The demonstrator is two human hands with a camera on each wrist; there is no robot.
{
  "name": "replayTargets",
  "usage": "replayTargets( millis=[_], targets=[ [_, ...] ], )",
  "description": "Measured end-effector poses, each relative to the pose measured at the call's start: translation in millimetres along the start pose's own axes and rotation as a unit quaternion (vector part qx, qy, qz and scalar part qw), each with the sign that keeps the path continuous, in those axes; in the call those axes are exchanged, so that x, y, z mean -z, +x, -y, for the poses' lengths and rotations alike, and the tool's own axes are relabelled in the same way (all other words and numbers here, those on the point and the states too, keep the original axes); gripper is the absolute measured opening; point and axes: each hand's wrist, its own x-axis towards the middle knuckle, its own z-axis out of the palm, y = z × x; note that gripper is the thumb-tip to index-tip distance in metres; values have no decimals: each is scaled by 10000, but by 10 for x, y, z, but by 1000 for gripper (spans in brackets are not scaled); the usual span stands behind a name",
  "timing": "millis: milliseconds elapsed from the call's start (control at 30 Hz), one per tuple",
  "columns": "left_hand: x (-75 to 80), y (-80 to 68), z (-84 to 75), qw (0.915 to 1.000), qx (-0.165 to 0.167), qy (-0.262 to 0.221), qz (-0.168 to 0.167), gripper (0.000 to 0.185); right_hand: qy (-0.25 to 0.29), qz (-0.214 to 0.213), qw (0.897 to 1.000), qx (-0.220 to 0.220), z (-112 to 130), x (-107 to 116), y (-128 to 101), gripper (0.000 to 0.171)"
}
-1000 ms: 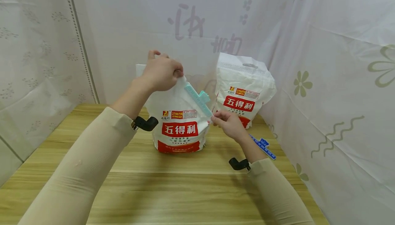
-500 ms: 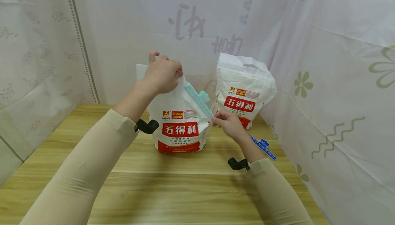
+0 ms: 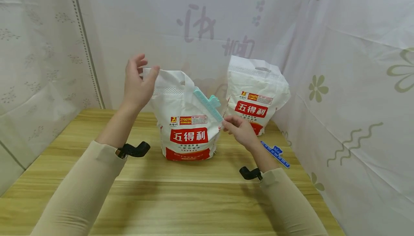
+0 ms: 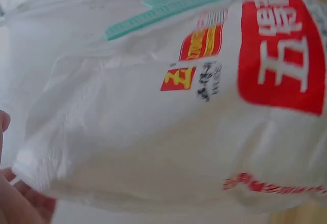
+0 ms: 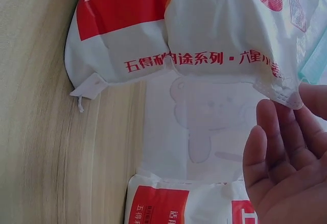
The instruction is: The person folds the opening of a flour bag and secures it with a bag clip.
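Observation:
A white flour bag (image 3: pixel 189 135) with red print stands upright on the table. Along its slanted upper right edge runs a teal bag clip (image 3: pixel 209 105), also seen in the left wrist view as a teal bag clip (image 4: pixel 166 12). My right hand (image 3: pixel 239 130) pinches the bag's right corner just below the clip's lower end; the right wrist view shows thumb and fingertips meeting on that corner. At the upper left corner is my left hand (image 3: pixel 139 85), thumb in front and fingers loosely bent behind, spread around the corner without a visible pinch.
Behind to the right stands a second flour bag (image 3: pixel 250 99), its handle top upright. A blue bag clip (image 3: pixel 276 154) lies on the wooden table (image 3: pixel 168 207) by the right forearm. Patterned white curtains (image 3: pixel 129 20) hang at the back and both sides.
My left hand has let go near the top of the clip and moved left to the bag's upper left corner, uncovering the handle strip. The right hand stays in place.

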Motion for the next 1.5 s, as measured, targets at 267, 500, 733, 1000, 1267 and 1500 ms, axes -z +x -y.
replayTargets(
  millis=[267,500,733,1000,1267,1500],
  targets=[
    [51,-130,296,9734,1345,-1847,181,48,-39,-87,9999,101,-38,-25,25,33],
    [-9,-118,289,9711,1296,-1982,-307,49,-245,-486,9985,59,-28,-66,7,24],
    [22,-131,360,9684,1161,-2189,-288,42,-187,-541,9984,15,-16,-84,1,22],
    [171,-435,738,9529,1192,-2639,905,31,16,-17,9999,-102,-143,-36,-18,32],
    [107,-760,1118,9594,1274,-1862,1690,46,336,276,9989,-156,-221,-60,-4,35],
    [-38,-813,1189,9600,1280,-1760,1760,46,701,170,9971,-241,-230,-106,-22,30]
  ],
)
